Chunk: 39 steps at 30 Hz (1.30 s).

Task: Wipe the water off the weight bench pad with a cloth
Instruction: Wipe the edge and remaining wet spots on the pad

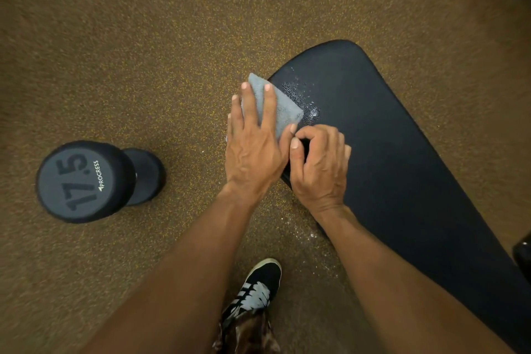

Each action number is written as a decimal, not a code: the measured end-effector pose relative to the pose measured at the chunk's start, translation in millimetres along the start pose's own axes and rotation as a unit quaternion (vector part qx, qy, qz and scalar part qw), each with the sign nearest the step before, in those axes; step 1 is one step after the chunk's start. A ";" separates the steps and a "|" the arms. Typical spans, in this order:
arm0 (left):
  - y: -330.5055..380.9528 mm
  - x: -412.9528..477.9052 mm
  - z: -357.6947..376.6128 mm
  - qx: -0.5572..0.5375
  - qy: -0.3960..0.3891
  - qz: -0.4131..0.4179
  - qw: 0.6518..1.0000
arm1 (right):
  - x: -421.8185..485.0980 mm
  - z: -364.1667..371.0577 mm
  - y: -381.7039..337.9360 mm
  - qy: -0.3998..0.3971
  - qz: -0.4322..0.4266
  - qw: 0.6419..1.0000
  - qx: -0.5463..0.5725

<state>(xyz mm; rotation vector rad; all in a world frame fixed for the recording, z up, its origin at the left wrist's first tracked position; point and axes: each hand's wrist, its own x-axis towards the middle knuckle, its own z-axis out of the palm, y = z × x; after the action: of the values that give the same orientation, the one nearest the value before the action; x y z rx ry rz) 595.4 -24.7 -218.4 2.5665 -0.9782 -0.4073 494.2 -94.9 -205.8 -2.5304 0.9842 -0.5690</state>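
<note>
A black weight bench pad (388, 135) runs from the upper middle down to the lower right. Water droplets (301, 95) bead on its left part. A folded grey cloth (283, 106) lies at the pad's left edge, partly over the edge. My left hand (255, 141) lies flat on the cloth with its fingers spread, pressing it down. My right hand (319, 164) rests on the pad beside it, its fingers curled and its thumb touching the cloth's near corner.
A black 17.5 dumbbell (92, 181) stands on end on the brown speckled floor at the left. My shoe (255, 290) is at the bottom middle. Water spots (310, 236) wet the floor beside the pad. A dark object (523, 256) shows at the right edge.
</note>
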 end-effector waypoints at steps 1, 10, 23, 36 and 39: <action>-2.7 -2.2 1.6 0.006 0.002 0.015 1.000 | -0.2 0.0 0.5 0.003 0.001 1.000 0.014; -23.8 -15.9 3.1 -0.019 0.014 0.063 0.998 | 1.5 -3.1 5.6 0.089 0.055 0.977 0.188; -1.3 1.2 -9.0 0.011 -0.009 0.024 1.000 | 18.7 -20.5 14.2 0.074 0.079 0.981 0.160; 8.9 6.3 3.5 0.081 0.001 0.067 0.994 | 56.9 -30.9 94.8 -0.160 -0.028 0.960 -0.230; 13.6 0.8 4.1 0.068 0.007 0.057 0.996 | 57.3 -34.0 94.0 -0.166 -0.070 0.958 -0.224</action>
<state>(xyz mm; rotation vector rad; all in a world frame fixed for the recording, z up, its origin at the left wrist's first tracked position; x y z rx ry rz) 586.5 -35.6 -216.3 2.6115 -1.1783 -0.3009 464.4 -206.2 -207.4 -2.9755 0.8891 0.0647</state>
